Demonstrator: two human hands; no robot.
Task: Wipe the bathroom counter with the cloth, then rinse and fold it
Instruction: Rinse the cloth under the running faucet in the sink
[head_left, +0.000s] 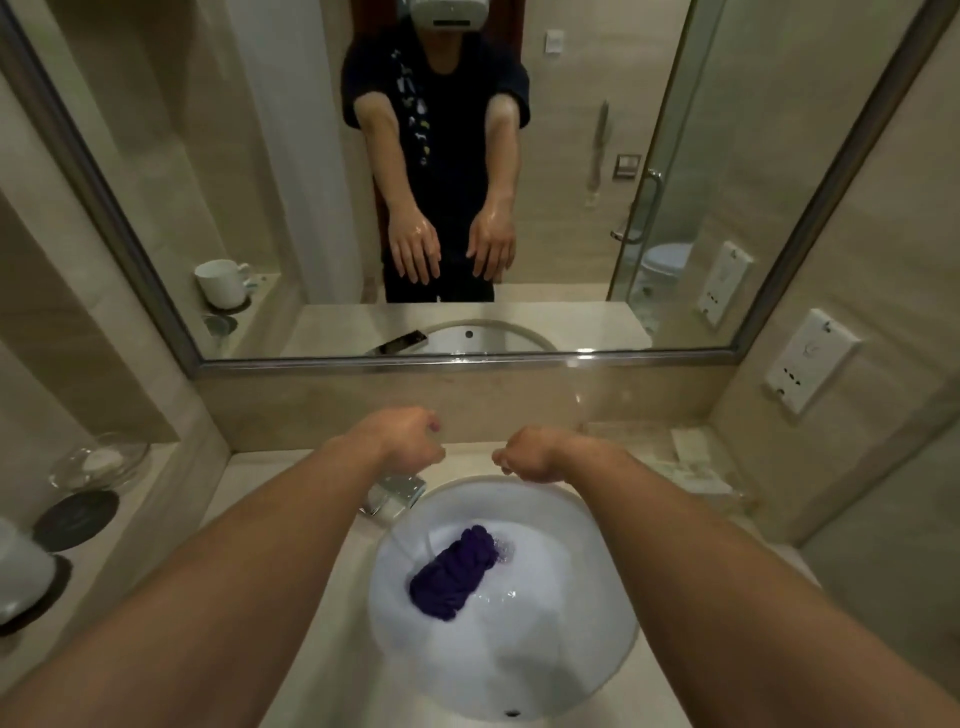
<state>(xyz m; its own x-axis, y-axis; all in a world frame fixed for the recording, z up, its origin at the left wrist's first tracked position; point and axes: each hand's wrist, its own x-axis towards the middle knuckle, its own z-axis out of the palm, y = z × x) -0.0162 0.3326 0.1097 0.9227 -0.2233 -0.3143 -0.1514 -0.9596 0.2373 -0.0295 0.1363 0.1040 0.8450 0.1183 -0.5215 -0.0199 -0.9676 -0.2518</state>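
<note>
A purple cloth (453, 573) lies bunched and twisted in the white round basin (587, 644), under a stream of water running from the chrome faucet (393, 492). My left hand (405, 435) hangs above the faucet at the back of the counter, fingers drooping downward and apart, holding nothing. My right hand (530, 457) hangs the same way over the basin's far rim, also without anything in it. The mirror (260, 156) reflects both hands wet, with fingers spread. Neither hand touches the cloth.
The beige stone counter (322, 670) surrounds the basin. On the left ledge stand a glass dish (98, 462), a dark coaster (75, 519) and a white cup (23, 577). A clear tray with packets (696, 467) sits at the right. A wall socket (810, 358) is on the right wall.
</note>
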